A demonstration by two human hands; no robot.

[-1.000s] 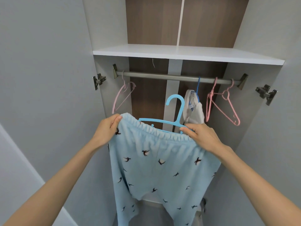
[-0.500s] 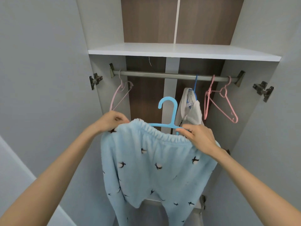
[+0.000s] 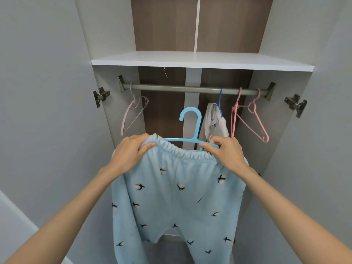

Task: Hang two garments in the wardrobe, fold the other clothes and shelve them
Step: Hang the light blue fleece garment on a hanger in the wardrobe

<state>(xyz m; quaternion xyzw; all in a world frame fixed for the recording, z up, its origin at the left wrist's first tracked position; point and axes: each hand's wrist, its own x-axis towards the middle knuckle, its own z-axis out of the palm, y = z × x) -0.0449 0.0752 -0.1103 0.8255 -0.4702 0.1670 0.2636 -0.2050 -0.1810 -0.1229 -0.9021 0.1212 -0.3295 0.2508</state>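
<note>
Head view: fluffy pale-blue bird-print trousers point(image 3: 177, 197) on blue hanger point(image 3: 197, 130); left grip point(image 3: 131, 151), right grip point(image 3: 226, 151) pinching waistband point(image 3: 181, 153).

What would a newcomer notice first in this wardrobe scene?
The pale blue trousers, dotted with dark birds, fill the middle, gripped at the waistband by the left hand and the right hand. A blue hanger rises from the waistband, its hook below the grey rail. Behind, right of centre, a white garment hangs from that rail.
</note>
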